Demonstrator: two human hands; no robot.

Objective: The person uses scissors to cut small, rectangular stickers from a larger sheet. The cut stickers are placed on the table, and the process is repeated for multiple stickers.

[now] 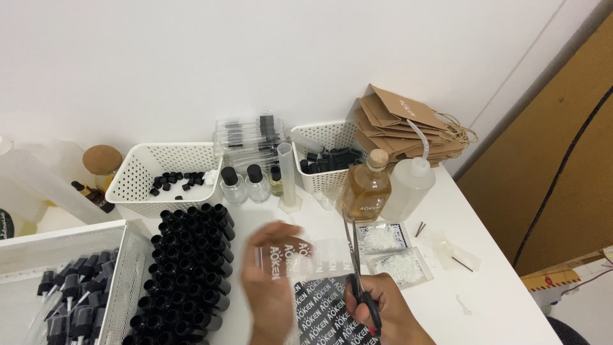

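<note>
Right now the right hand (383,306) sits at the bottom edge, fingers closed through the handles of a pair of scissors (357,268), blades pointing up and away across the white table (498,287). Just beside it the left hand (271,281), blurred, has its fingers closed on a clear printed film strip (300,249), which stretches from those fingers across to the scissor blades. Under both hands lies a black printed sheet (325,313). Left of the hands stands a packed block of black-capped bottles (188,268), and further left a white tray of black pump tops (70,300). Beyond the blades lie two small bags of white bits (389,252), then an amber glass bottle with a cork (366,188) and a white squeeze bottle (408,185). At the wall, white perforated baskets (166,169) and stacked brown paper bags (402,124).
</note>
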